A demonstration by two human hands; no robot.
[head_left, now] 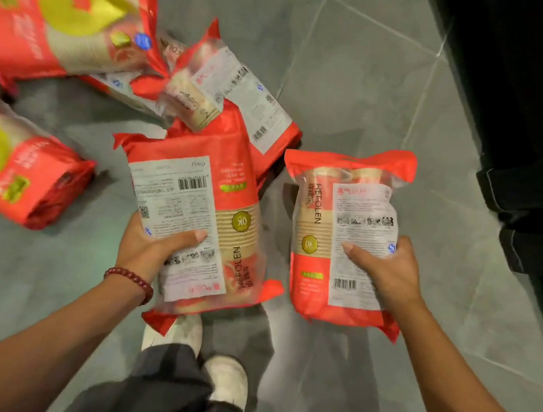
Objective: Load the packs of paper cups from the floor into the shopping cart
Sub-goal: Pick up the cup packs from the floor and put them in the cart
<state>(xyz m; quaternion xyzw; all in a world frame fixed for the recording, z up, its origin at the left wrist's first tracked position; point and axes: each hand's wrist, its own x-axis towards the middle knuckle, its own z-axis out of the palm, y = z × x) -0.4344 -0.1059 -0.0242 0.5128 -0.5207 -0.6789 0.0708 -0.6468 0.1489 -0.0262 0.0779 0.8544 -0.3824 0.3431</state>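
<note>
I hold two red packs of paper cups above the grey floor, label sides up. My left hand grips one pack from its left edge, thumb across the white label. My right hand grips the other pack from its right edge. Several more packs lie on the floor beyond: one under the held left pack, a big one at the top left and another at the left edge. No shopping cart is in view.
The grey tiled floor stretches ahead and to the right. A dark black surface runs along the right side. My white shoes and dark trousers are directly below the packs.
</note>
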